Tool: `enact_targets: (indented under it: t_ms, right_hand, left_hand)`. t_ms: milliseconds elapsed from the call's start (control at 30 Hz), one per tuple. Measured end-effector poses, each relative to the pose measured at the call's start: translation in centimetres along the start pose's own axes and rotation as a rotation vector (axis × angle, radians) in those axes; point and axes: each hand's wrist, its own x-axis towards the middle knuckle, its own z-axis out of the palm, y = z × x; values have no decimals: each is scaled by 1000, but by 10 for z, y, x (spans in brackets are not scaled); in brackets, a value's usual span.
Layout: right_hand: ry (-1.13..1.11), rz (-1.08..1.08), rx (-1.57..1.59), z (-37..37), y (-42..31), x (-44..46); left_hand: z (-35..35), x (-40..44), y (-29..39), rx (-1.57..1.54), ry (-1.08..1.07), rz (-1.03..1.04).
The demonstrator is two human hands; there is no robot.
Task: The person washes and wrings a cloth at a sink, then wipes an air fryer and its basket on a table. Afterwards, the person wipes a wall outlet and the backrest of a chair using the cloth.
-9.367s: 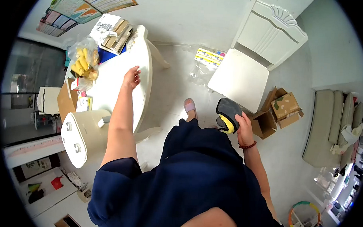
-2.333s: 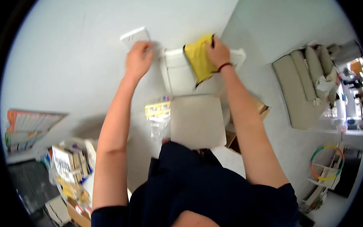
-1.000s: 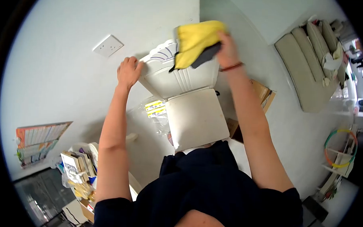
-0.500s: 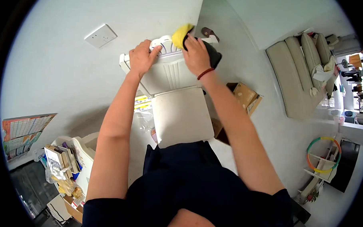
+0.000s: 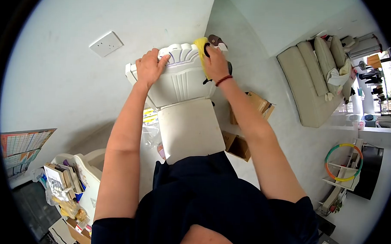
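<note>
A white chair (image 5: 192,128) stands against the wall, its carved backrest (image 5: 179,82) upright behind the seat. My left hand (image 5: 151,68) grips the top rail of the backrest near its left end, thumb in front. At the right end of the same rail my right hand (image 5: 216,64), with a dark red bead bracelet at the wrist, presses a yellow and dark grey cloth (image 5: 201,44) over the edge. Part of the cloth is hidden behind my right fingers.
A wall socket (image 5: 106,44) is left of the chair. Cardboard boxes (image 5: 238,147) lie right of it, yellow-and-white packs (image 5: 150,117) left. Further off are a grey sofa (image 5: 300,85), a coloured hoop (image 5: 331,163), and a white table (image 5: 90,178) with books (image 5: 63,177).
Over the last second the cloth came down from above the backrest onto its right end, bunched under my right hand. My left hand moved from the rail's corner inward along it.
</note>
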Motion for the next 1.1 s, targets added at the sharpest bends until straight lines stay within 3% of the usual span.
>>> enact_targets:
  t_ms: [100, 167, 267, 300, 400, 500, 567, 700, 733, 833, 867, 1000, 1067, 1100]
  right_hand:
    - [-262, -12, -209, -75, 15, 5]
    - [-126, -62, -367, -84, 70, -3]
    - [-14, 201, 5, -95, 31, 11]
    - [-86, 271, -3, -76, 22, 15]
    - [-28, 136, 0, -13, -9, -4]
    - [-18, 76, 162, -14, -22, -21]
    - [-199, 140, 12, -42, -1, -5]
    - [-340, 443, 131, -60, 16, 14]
    - [-149, 435, 76, -16, 49, 6]
    - [-63, 733, 232, -29, 41, 5]
    - [77, 798, 294, -40, 47, -1]
    - [366, 591, 550, -42, 66, -22]
    - [106, 536, 648, -65, 19, 1]
    - [-18, 329, 250, -62, 6, 9]
  left_hand:
    - [-1, 0, -1, -32, -12, 0]
    - [2, 2, -1, -2, 3, 8]
    - [1, 7, -1, -20, 4, 15]
    - [1, 3, -2, -35, -13, 12]
    - [1, 5, -2, 18, -61, -14]
    - [1, 4, -1, -17, -38, 18]
    - [-3, 6, 1, -29, -65, 0]
    - [-3, 6, -1, -31, -90, -6]
    - [-3, 6, 1, 1, -98, 0]
    - [-5, 6, 1, -26, -118, -17]
    - [-5, 6, 1, -51, -116, -15]
    - [2, 9, -5, -22, -75, 35]
    - [-1, 6, -3, -1, -92, 3]
    - [-1, 3, -2, -13, -96, -3]
